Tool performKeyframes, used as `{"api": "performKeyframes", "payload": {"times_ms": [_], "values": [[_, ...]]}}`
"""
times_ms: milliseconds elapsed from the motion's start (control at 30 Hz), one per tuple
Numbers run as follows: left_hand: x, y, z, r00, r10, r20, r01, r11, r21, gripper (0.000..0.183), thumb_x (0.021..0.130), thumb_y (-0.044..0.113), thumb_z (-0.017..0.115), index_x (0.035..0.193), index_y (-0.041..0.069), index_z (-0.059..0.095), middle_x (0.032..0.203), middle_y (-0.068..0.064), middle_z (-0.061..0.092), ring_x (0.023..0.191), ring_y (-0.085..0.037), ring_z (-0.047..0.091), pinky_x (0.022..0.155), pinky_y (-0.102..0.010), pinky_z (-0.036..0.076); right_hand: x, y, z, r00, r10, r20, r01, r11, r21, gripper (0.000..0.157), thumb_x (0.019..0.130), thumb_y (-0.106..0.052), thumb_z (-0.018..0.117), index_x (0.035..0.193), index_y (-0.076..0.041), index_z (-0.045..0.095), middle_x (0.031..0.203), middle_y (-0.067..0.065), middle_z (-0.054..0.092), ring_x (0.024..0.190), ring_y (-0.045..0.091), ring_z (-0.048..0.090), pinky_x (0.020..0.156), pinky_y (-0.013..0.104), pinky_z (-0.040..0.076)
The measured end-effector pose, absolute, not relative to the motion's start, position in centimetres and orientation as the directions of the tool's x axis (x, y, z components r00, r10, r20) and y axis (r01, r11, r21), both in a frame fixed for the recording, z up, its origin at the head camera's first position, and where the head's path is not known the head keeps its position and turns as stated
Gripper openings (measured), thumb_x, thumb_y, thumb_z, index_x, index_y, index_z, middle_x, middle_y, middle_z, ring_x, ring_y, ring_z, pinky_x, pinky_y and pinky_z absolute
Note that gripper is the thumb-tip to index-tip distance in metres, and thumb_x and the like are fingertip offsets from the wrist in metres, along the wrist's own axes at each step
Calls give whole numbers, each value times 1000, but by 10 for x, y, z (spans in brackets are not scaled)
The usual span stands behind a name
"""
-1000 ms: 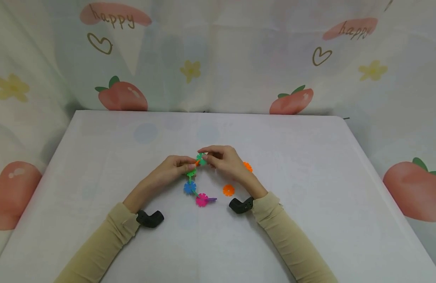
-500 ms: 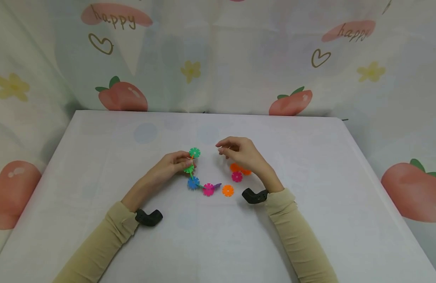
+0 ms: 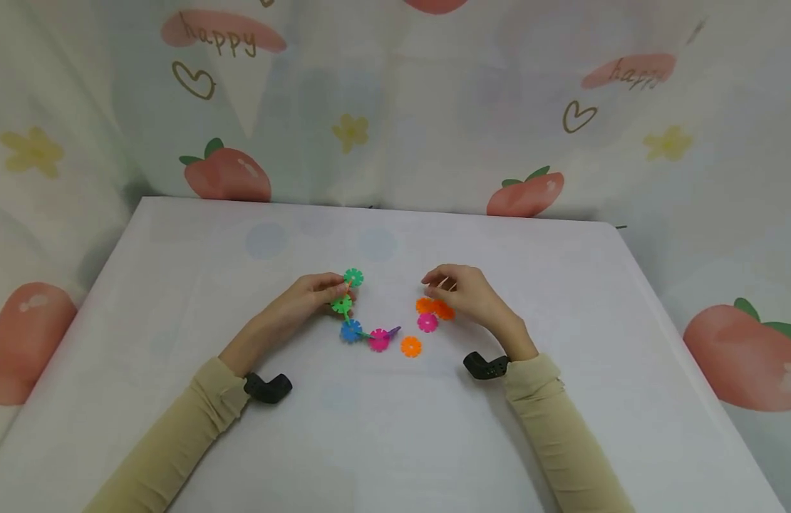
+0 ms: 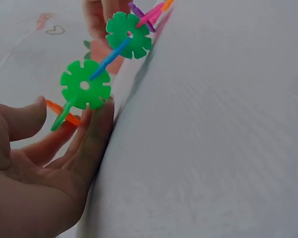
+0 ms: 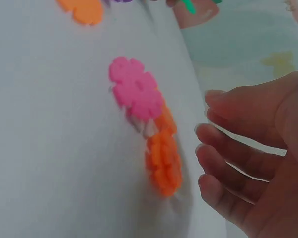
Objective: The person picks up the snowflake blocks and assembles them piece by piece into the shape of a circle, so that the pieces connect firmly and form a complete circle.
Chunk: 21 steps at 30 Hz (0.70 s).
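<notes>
My left hand (image 3: 306, 296) grips one end of a curved chain of interlocking plastic snowflake discs. In that chain are green discs (image 4: 74, 91), an orange disc (image 4: 53, 106) between thumb and fingers, a blue disc (image 3: 351, 330), a pink disc (image 3: 379, 343) and a purple disc (image 3: 394, 332). One green disc (image 3: 353, 276) sticks up past my left fingertips. My right hand (image 3: 467, 291) holds nothing, its fingers loosely bent and spread. Just below it lie loose orange discs (image 5: 164, 163) and a loose pink disc (image 5: 129, 87).
A single orange disc (image 3: 411, 347) lies on the white-covered table (image 3: 383, 434) near the chain's purple end. Black wrist devices (image 3: 269, 388) stick out at both cuffs. A printed curtain (image 3: 434, 128) stands behind the table's far edge.
My right hand has let go of the chain's green disc and moved right, over the loose discs. The left hand still holds the chain, whose lower end has swung slightly to the right.
</notes>
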State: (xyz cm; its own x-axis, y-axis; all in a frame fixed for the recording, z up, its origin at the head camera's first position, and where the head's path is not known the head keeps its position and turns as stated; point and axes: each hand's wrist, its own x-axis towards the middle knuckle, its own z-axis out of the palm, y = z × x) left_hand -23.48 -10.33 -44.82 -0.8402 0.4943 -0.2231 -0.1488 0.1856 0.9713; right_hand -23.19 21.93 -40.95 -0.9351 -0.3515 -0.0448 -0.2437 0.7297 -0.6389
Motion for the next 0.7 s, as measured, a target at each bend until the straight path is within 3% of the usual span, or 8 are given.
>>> {"api": "performKeyframes", "payload": {"times_ms": [267,433,700], "values": [[-239,-100,-448,-839,482,-252,-181,190,965,37,108,28,54,130,0,61,109,-5,61,97,-16,62,89,-24,52,-230,222,-414,-918,-370,-143,-248,817,-520,21,91,-19,77,100,-2,72,100,12,66,90,25,60,82,37,52],[-239,-98,-448,-846,479,-235,-153,204,967,35,109,23,52,130,-5,59,103,-3,59,91,-13,59,83,-22,52,-232,221,-418,-917,-365,-163,-227,812,-537,18,90,-19,78,95,-4,71,94,9,65,85,22,58,75,31,49],[-236,-97,-446,-856,457,-243,-159,215,964,39,109,25,53,132,-5,61,106,-3,62,94,-12,59,86,-22,52,-230,218,-417,-909,-385,-158,-243,800,-549,25,87,-24,82,98,-5,70,93,6,66,86,21,58,77,32,50]]}}
